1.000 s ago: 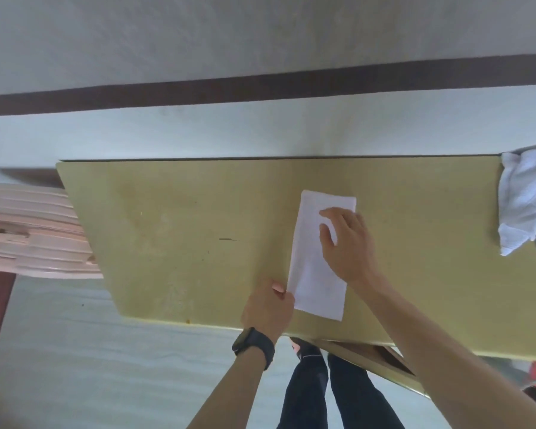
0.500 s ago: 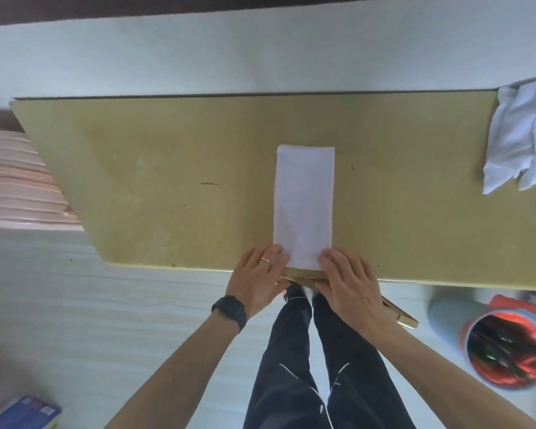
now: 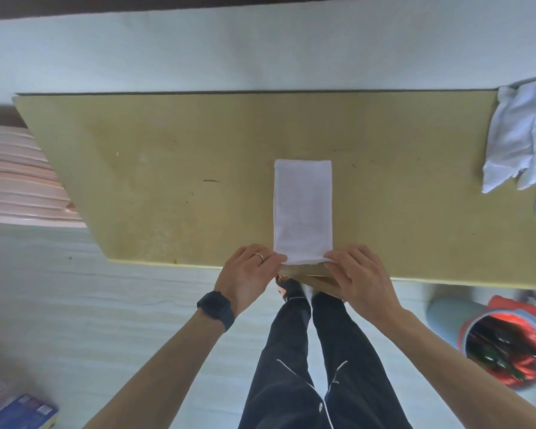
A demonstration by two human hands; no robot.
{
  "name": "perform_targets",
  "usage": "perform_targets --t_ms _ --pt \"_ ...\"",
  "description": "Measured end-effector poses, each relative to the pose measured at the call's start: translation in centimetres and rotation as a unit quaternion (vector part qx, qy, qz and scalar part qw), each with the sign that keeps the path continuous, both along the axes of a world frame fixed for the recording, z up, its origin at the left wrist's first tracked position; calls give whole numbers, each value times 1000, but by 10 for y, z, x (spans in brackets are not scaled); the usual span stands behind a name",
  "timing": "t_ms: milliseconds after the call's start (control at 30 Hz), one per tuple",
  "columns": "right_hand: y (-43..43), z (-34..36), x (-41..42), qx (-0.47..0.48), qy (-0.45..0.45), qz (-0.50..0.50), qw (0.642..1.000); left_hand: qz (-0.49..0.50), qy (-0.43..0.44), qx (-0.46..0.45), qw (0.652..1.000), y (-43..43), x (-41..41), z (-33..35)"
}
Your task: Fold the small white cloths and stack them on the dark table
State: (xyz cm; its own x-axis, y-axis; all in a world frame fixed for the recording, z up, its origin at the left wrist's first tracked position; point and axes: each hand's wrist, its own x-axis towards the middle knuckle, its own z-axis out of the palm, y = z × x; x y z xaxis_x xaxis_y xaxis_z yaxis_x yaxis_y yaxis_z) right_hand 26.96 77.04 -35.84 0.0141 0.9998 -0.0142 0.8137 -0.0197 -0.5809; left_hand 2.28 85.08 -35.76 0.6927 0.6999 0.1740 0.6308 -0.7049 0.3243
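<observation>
A small white cloth, folded into a long narrow strip, lies on the olive-yellow table with its near end at the front edge. My left hand pinches the strip's near left corner. My right hand pinches its near right corner, and that near edge is lifted slightly off the table. A heap of unfolded white cloths lies at the table's far right end.
A stack of pink plastic chairs stands left of the table. A red-lined bin sits on the floor at the right. A blue book lies on the floor at the lower left. My legs stand under the table's front edge.
One second ago my right hand pressed flat on the middle of the strip and my left held its near left corner. Both hands now pinch the near corners, and the near edge has lifted a little.
</observation>
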Motion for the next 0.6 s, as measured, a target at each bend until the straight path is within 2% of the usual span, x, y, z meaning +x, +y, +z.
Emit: perform_targets --t_ms 100,167,233,300,433,500,600 --pt "35 23 2 -81 97 -90 988 46 -27 -27 998 27 14 16" --pt "60 30 3 -121 167 -144 968 103 -24 -131 986 52 28 28" --pt "87 30 3 -140 221 -198 945 171 -38 -275 945 79 40 35" --pt "111 25 2 -152 250 -243 925 230 -92 -360 899 104 51 34" --pt "144 10 2 -149 251 -299 908 318 -168 -419 834 137 70 21" --pt "153 2 2 -150 242 -311 907 336 -168 -417 828 144 75 11" --pt "161 -9 2 -159 227 -322 905 343 -153 -398 837 150 79 0"
